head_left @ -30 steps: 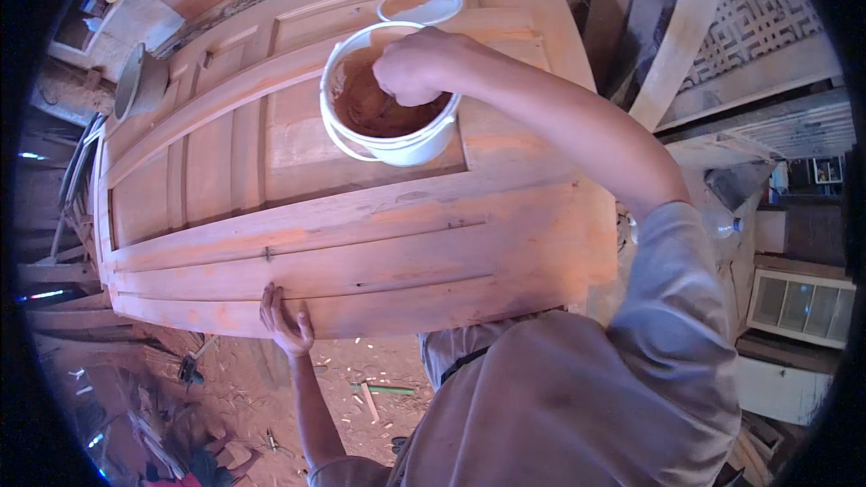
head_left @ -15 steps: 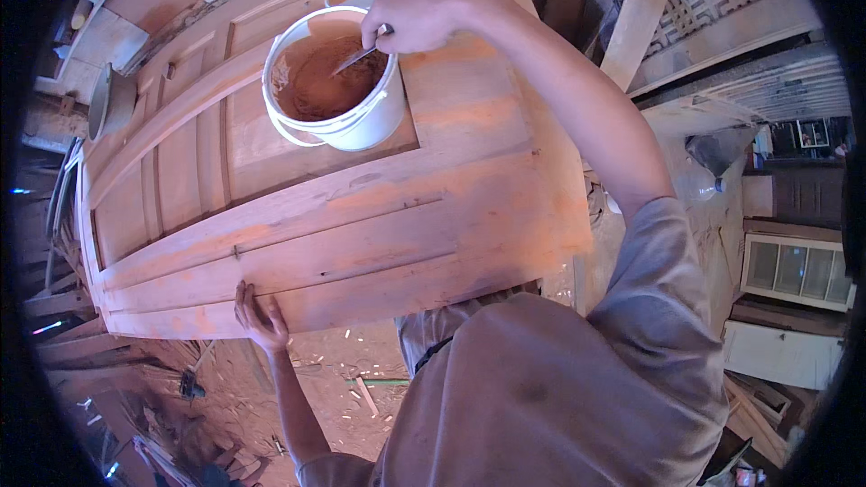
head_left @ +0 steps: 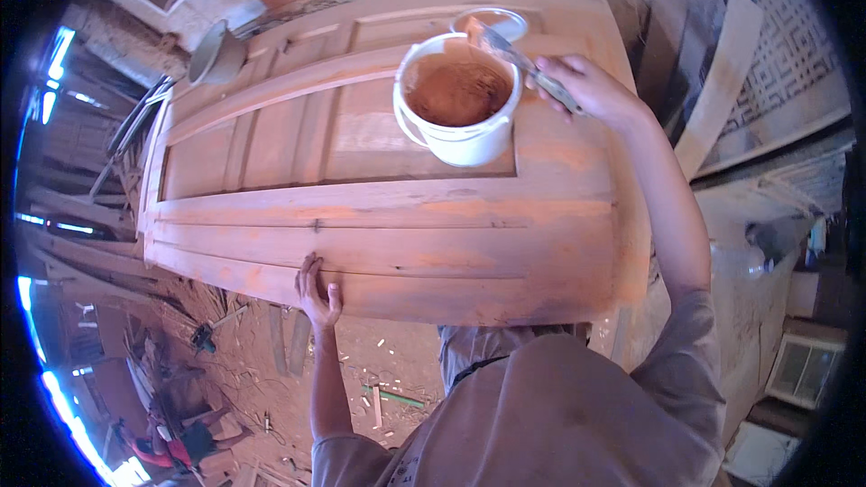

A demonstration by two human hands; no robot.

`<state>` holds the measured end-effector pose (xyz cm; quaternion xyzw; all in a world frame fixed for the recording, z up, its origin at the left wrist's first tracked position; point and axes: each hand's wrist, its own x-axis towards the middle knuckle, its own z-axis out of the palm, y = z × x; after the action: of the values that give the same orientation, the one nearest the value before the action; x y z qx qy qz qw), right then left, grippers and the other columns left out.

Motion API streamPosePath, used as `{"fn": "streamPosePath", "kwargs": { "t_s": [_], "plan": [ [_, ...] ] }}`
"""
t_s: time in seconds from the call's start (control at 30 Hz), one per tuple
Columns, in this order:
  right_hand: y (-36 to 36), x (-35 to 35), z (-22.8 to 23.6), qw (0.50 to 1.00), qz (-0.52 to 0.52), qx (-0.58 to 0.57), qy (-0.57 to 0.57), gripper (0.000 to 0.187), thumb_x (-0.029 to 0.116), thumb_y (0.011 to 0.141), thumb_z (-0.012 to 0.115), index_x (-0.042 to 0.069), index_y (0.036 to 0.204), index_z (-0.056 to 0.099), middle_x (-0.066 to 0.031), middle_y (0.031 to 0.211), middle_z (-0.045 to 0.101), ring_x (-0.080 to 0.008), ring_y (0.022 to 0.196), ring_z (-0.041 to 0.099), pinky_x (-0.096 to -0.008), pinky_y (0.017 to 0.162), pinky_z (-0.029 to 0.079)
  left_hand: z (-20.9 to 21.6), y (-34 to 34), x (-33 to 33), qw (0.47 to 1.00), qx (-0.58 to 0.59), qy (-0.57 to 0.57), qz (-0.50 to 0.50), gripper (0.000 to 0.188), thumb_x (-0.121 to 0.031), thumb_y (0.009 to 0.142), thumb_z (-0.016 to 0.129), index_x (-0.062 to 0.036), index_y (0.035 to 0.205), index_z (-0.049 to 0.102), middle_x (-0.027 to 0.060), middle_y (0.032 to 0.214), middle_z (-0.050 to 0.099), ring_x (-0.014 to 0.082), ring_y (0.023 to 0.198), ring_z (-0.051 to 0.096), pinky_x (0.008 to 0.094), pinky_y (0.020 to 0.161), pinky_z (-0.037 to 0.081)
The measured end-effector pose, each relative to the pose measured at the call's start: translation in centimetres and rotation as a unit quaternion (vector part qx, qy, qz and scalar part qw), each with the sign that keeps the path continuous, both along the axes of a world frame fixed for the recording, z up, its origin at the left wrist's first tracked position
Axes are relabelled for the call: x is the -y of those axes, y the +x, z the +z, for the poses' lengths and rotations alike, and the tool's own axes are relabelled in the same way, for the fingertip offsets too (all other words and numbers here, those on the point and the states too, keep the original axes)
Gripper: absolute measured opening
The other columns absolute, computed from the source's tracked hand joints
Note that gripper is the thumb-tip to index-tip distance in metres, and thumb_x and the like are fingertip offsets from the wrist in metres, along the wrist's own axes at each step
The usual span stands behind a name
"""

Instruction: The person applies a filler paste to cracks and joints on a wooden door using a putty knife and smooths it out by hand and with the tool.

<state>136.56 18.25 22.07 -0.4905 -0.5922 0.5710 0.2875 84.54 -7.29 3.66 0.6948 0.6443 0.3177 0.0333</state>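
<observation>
Soft light reaches my fingers [head_left: 310, 281]; white glare [head_left: 74, 428] flares at eight and ten o'clock; fisheye bends edges.

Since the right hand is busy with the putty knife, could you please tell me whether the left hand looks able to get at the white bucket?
Probably yes: the left hand, apparently empty, is at the near edge of the wooden door, and nothing stands between it and the white bucket.

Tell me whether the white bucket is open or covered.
Open: the white bucket has no lid over its mouth, and the reddish-brown paste inside shows plainly from above.
</observation>
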Motion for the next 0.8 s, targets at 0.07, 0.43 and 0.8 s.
{"fn": "streamPosePath", "kwargs": {
  "t_s": [0.07, 0.43, 0.8],
  "plan": [
    [-0.3, -0.1, -0.2, 0.998, 0.024, 0.040, 0.045, 0.036, 0.039, 0.103, 0.053, 0.005, 0.094, 0.059, 0.0004, 0.079, 0.056, -0.0074, 0.057, 0.052, -0.0241, 0.049, 0.045, 0.1, 0.2, 0.2, 1.000, 0.010, -0.004, 0.023, 0.054, -0.045, 0.091, 0.055, -0.0013, 0.122, 0.061, 0.0183, 0.134, 0.059, 0.0355, 0.129, 0.052, 0.0507, 0.111, 0.031],
    [-5.4, 1.5, -1.4, 0.849, -0.061, 0.352, 0.390, 0.031, 0.018, 0.085, 0.070, 0.006, 0.103, 0.048, -0.0164, 0.105, 0.060, -0.0396, 0.080, 0.066, -0.0486, 0.066, 0.053, -0.1, 0.4, 0.0, 0.999, -0.004, 0.023, 0.046, 0.046, -0.039, 0.090, 0.058, -0.0018, 0.116, 0.064, 0.0174, 0.128, 0.063, 0.0340, 0.125, 0.056, 0.0486, 0.110, 0.032],
    [-6.6, 3.0, -3.4, 0.982, -0.112, -0.101, 0.113, 0.031, 0.018, 0.097, 0.054, 0.002, 0.122, 0.060, -0.0097, 0.080, 0.066, -0.0193, 0.061, 0.062, -0.0331, 0.058, 0.053, -0.6, 0.4, -0.2, 0.999, 0.008, 0.023, 0.033, 0.044, -0.040, 0.094, 0.055, -0.0020, 0.114, 0.062, 0.0175, 0.129, 0.063, 0.0343, 0.127, 0.055, 0.0510, 0.110, 0.032]
  ]
}}
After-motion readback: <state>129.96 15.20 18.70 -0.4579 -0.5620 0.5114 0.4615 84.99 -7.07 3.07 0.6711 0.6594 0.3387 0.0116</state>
